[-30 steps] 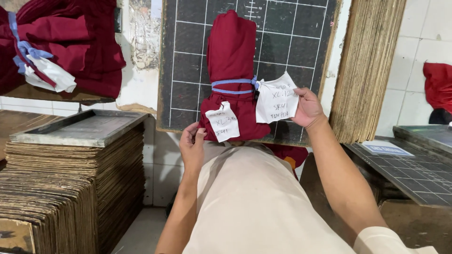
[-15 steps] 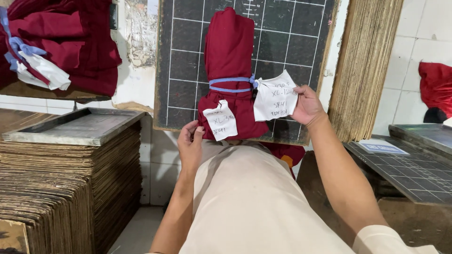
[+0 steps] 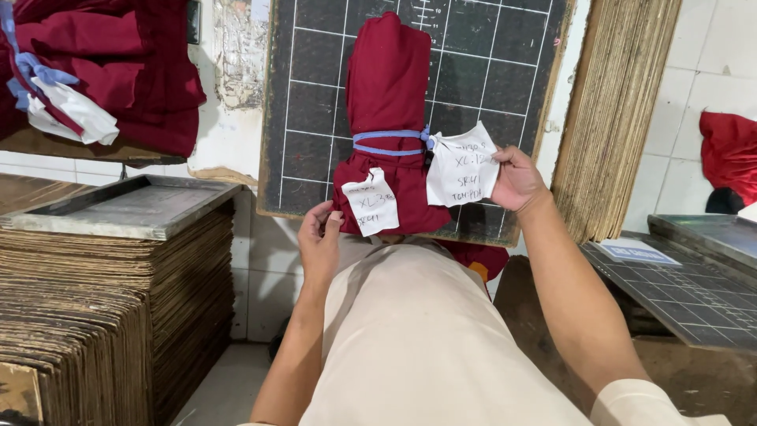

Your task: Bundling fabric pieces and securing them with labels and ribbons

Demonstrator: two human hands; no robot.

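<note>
The left hand (image 3: 319,241) is closed on the lower left edge of a small paper tag (image 3: 371,202), pinched between thumb and fingers, and the right hand (image 3: 514,180) is closed on the right edge of a bigger tag (image 3: 462,168). Both tags are covered with handwriting and hang from the blue tie (image 3: 390,143) by which a rolled dark red bundle (image 3: 389,118) is bound. The bundle is held upright over the lap, in front of a dark gridded board (image 3: 489,55) that leans on the wall. For a good reading, the tags are best kept flat and side by side, turned to the light, and pulled only gently (thin paper tears easily at the tie). A stack of brown boards (image 3: 95,315) is seen at the left, and more red cloth (image 3: 118,71) lies above it on a shelf.
</note>
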